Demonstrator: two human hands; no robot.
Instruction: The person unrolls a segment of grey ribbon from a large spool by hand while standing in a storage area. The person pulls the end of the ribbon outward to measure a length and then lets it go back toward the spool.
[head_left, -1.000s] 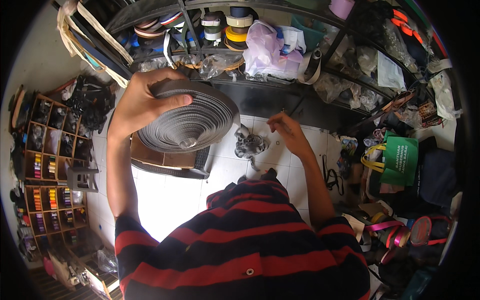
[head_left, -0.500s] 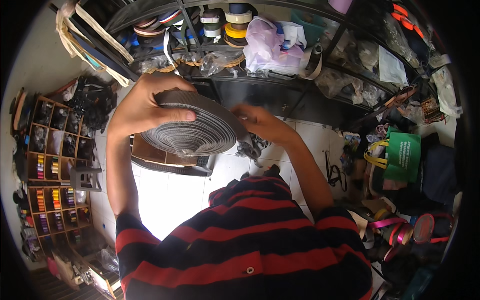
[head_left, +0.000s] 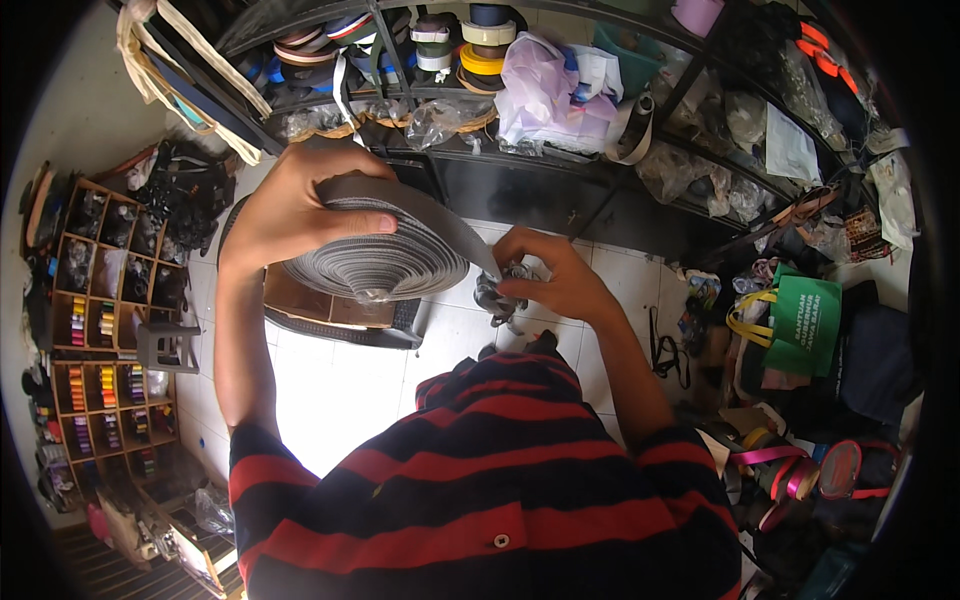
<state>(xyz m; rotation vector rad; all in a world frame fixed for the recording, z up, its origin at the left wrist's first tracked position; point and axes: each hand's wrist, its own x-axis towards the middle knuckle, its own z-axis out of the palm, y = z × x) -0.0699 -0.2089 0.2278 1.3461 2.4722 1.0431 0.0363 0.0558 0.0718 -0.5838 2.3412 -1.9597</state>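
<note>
My left hand [head_left: 305, 205] grips a large coiled roll of grey webbing [head_left: 375, 255], thumb lying over its layered side. The roll is held up and tilted, its flat coils toward me. From its right side a loose length of the strap [head_left: 455, 225] slopes down to my right hand [head_left: 560, 275], which is closed in a pinch at its end. Beside those fingertips is a dark crumpled bunch [head_left: 503, 297]; whether it hangs from the hand or lies on the floor I cannot tell. Below the roll, partly covered, is a brown cardboard box [head_left: 340, 312] in a dark tray [head_left: 385, 338].
Ahead stands a black shelf rack [head_left: 540, 165] with ribbon rolls [head_left: 485, 60] and plastic bags [head_left: 540, 95]. On the left are a thread-spool cabinet [head_left: 105, 335] and a grey stool [head_left: 167, 347]. A green bag [head_left: 805, 325] and piled goods sit on the right.
My right hand has come down and away from the roll's side, drawing the strap's loose end out to the right. My left hand and the roll stay nearly in place.
</note>
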